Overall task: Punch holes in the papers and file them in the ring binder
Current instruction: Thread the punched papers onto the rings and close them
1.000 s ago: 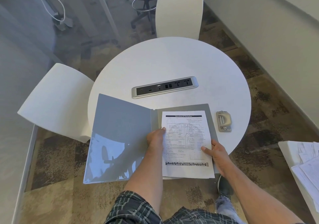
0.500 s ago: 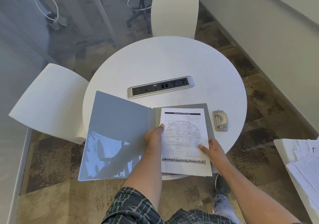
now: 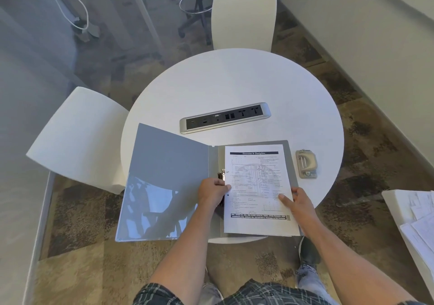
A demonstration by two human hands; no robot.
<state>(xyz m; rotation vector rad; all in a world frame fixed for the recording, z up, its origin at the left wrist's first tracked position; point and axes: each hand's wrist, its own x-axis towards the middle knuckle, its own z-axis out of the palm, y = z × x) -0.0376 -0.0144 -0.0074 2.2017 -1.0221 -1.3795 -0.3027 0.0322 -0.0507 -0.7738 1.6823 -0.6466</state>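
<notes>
Seating the printed sheet (image 3: 258, 187) on the ring mechanism (image 3: 221, 175) of the grey ring binder (image 3: 169, 163) is best done slowly. The sheet's left edge is pinched by the left hand (image 3: 211, 192) beside the mechanism, its right edge by the right hand (image 3: 297, 202). The punched hole (image 3: 228, 195) should be lined up with its prong before the sheet is pressed down.

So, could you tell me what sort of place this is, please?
Probably an office meeting room: a round white table with a built-in power strip, white chairs and a glass partition.

Grey ring binder (image 3: 169, 177) lies open; printed papers (image 3: 257, 187) rest flat inside, hole punch (image 3: 306, 163) just beside.
</notes>
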